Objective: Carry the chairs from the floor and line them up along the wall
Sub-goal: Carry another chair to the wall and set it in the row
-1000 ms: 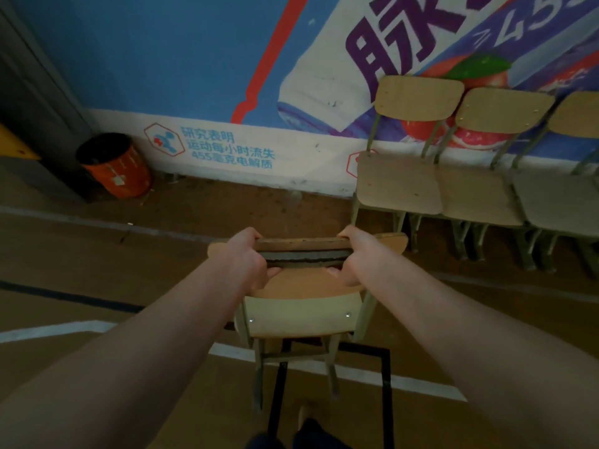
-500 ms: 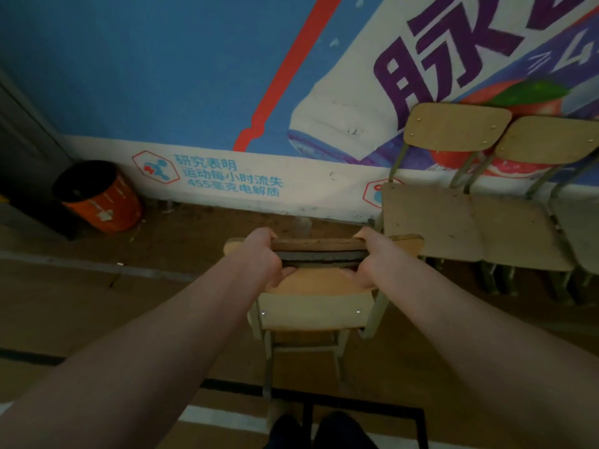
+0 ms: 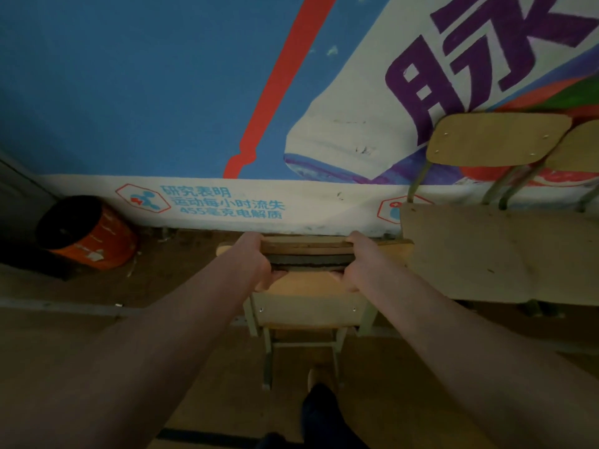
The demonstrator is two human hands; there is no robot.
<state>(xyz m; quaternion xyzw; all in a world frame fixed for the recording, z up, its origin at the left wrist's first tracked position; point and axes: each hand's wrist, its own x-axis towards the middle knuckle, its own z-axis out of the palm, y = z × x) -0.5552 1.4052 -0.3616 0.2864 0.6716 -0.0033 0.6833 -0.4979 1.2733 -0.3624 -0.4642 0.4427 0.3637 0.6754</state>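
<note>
The left grip [image 3: 259, 257] and right grip [image 3: 356, 260] are both clamped on the far wooden edge of a small wooden chair [image 3: 308, 314], fingers curled over it, one at each end. The chair is held out in front of the person, close to the painted wall [image 3: 129, 92]; whether its legs touch the floor [image 3: 81, 335] cannot be told. Just to its right a matching chair [image 3: 470, 254] stands against the wall, with another backrest [image 3: 580, 150] beyond. An orange bin [image 3: 94, 234] sits far left by the wall.
</note>
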